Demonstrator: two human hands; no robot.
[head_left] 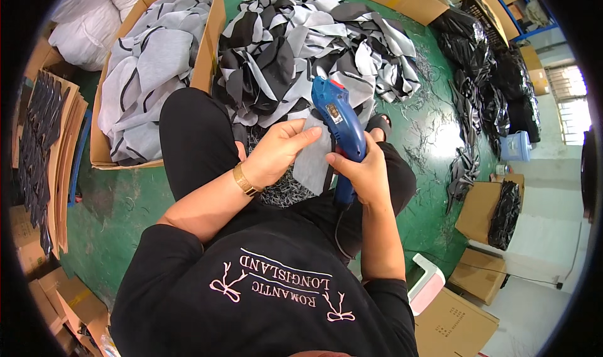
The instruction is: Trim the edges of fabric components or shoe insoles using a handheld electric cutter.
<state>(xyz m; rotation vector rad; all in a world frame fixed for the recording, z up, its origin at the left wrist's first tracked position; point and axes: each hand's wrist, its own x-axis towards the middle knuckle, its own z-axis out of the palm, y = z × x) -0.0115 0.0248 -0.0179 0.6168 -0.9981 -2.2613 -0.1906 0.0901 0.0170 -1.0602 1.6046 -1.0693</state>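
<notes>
Blue power tool [339, 117] in right hand [365, 173]

Black T-shirt [264, 294] — black trousers [196, 144] — gold wristband [244, 180].

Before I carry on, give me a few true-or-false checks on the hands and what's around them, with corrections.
1. The right hand grips the blue power tool. True.
2. The watch is on the right wrist. False: the gold-coloured watch is on the left wrist.
3. The open cardboard box to the person's left holds grey fabric pieces. True.
4. The left hand is empty and away from any fabric. False: the left hand has its fingers on a grey fabric strip.
5. The large fabric pile mixes grey and black. True.
</notes>
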